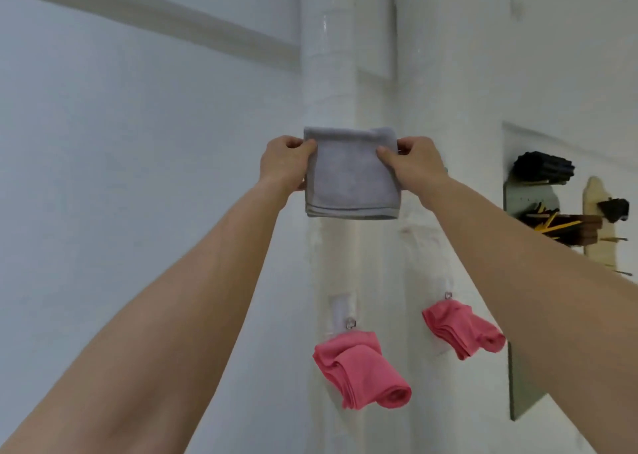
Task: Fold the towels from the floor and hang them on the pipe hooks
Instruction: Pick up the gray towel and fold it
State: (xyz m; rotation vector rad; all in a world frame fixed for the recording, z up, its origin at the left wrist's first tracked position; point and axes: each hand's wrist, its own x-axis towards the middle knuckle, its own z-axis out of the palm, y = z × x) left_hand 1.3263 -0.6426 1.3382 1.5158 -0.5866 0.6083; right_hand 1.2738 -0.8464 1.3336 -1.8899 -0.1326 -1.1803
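A: Where is the grey towel?

B: The grey towel [350, 177] is held up in front of the white pipe [328, 56]. It is folded into a thick square with its layered edges at the bottom. It hides the stretch of pipe behind it, so I cannot tell whether it touches a hook there.

A: And the hands?

B: Both arms reach up. The left hand [284, 163] pinches the towel's upper left edge, thumb on the front and fingers curled behind. The right hand [414, 167] pinches the upper right edge the same way.

A: Is anything hung already?

B: Two towels. The lower pink towel [359, 367] hangs folded from a small metal hook [351, 323] on the pipe, well below the grey one, and its rolled end tilts down to the right. The second pink towel [462, 329] hangs from another hook [448, 295] on the white surface just right of the pipe. It sits a little higher, close beside the right forearm.

A: What else is there?

B: At the far right, a wall recess [552, 219] holds dark objects and yellow sticks, too blurred to name.
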